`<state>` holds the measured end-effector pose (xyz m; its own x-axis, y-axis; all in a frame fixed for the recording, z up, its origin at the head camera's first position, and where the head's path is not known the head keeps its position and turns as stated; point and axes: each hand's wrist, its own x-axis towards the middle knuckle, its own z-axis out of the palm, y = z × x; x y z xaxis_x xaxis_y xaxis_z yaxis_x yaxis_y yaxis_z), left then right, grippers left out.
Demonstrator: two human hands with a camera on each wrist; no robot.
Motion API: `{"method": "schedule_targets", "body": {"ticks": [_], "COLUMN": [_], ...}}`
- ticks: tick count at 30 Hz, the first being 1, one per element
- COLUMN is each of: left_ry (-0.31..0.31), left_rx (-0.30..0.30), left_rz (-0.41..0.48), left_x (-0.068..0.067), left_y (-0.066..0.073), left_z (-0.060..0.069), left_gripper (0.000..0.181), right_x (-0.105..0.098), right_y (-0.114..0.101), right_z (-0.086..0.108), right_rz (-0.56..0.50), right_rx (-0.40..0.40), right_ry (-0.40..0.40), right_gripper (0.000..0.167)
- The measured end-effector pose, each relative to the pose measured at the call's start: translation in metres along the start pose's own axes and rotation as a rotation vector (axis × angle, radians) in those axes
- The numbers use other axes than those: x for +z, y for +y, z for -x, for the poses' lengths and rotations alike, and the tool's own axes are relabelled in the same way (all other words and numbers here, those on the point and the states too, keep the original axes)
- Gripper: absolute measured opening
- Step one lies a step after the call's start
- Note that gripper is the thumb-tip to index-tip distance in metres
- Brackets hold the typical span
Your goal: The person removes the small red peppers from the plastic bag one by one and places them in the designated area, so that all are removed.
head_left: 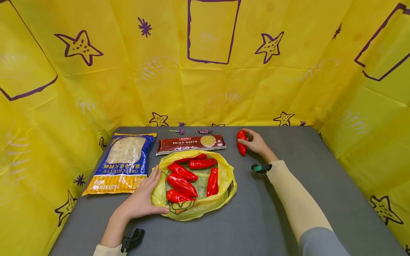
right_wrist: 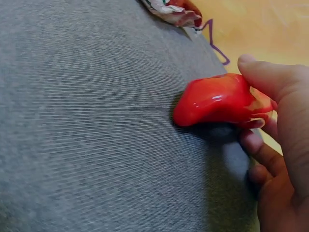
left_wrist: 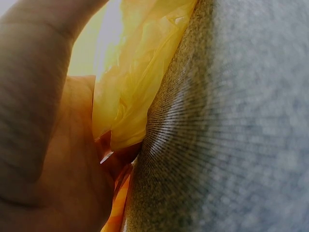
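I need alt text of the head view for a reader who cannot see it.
A person's right hand holds a red pepper at a grey table, while the left hand touches an open yellow bag of similar peppers. A blue-yellow pasta pack lies left of the bag; a brown pack, a lollipop and a wrapped sweet lie behind it.

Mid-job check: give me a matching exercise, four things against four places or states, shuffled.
1. Left hand
2. Right hand
3. Orecchiette packet
4. Yellow bag

A. Grips a single red pepper
B. Blue and yellow, lying flat
C. Open at the top, several peppers inside
D. Rests against the bag's side

Pairs: 1-D, 2-A, 3-B, 4-C
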<state>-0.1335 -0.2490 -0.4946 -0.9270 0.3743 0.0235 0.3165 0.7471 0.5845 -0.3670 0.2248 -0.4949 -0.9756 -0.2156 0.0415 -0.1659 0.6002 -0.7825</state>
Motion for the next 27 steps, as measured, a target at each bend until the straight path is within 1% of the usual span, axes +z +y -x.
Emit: {"method": "schedule_targets", "body": {"ticks": [4, 7, 11, 15, 18, 22, 27], "left_ry": [0.001, 0.0, -0.001, -0.002, -0.002, -0.003, 0.0], "left_rx": [0.002, 0.004, 0.001, -0.001, 0.0, -0.002, -0.005], "left_rz": [-0.005, -0.005, -0.002, 0.0, 0.002, 0.01, 0.009], "left_x": [0.0, 0.0, 0.001, 0.001, 0.0, 0.0, 0.0], "left_y": [0.0, -0.001, -0.001, -0.001, 0.0, 0.001, 0.001], "left_z": [0.0, 0.0, 0.0, 0.0, -0.001, -0.001, 0.0], "left_gripper": [0.139, 0.139, 0.139, 0.139, 0.138, 0.139, 0.139], "right_x": [-0.004, -0.008, -0.013, -0.017, -0.016, -0.012, -0.002], "right_y": [0.0, 0.0, 0.002, 0.005, 0.006, -0.003, -0.026], "right_z": [-0.002, 0.0, 0.007, 0.019, 0.03, 0.046, 0.065], "right_rz": [0.012, 0.009, -0.004, -0.011, -0.014, -0.014, -0.018], "right_rx": [0.01, 0.023, 0.042, 0.037, 0.025, 0.013, -0.033], "right_ry": [-0.027, -0.025, 0.021, 0.074, 0.097, 0.129, 0.205], "right_gripper": [0.072, 0.072, 0.073, 0.073, 0.072, 0.072, 0.068]}}
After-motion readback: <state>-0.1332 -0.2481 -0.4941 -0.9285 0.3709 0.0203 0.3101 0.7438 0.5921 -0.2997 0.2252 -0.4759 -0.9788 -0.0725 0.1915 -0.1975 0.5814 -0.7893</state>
